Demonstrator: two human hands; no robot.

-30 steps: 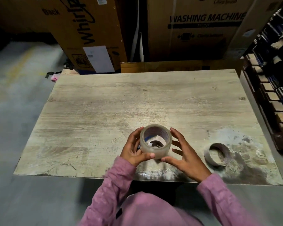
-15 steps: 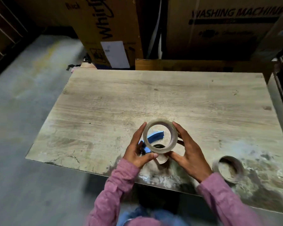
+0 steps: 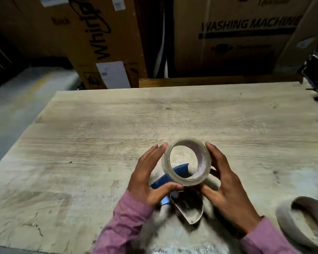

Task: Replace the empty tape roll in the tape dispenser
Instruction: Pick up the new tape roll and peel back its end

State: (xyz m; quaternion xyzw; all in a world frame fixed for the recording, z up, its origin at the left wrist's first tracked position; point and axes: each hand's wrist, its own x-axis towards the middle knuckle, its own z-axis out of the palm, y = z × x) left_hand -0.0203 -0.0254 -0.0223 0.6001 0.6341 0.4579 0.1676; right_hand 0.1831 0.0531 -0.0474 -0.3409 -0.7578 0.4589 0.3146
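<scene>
Holding the new tape roll (image 3: 186, 162) between our 2 hands, we keep it raised above the near middle of the table (image 3: 117, 129), its open core turned up toward the camera so that the tabletop shows through the ring. Our left hand (image 3: 149, 178) cups the roll's left side: the fingers lie straight and close together against the outer wall, and the thumb (image 3: 165, 187) presses under the near rim. Our right hand (image 3: 226, 186) cups the right side in the same way, fingers close together along the wall and the thumb reaching in beneath the roll. Directly below the roll lies the tape dispenser (image 3: 176, 191), blue with a dark metal plate; part of its blue body is visible through the core, and the rest is partly hidden by our hands. We cannot tell whether the left hand also touches it. Well apart, at the right near edge of the table, the empty tape roll (image 3: 301, 222) rests as a bare grey-brown ring. Pink sleeves (image 3: 125, 226) cover both wrists. Beyond the far edge stand large cardboard boxes (image 3: 237, 33), 1 printed "WASHING MACHINE".
</scene>
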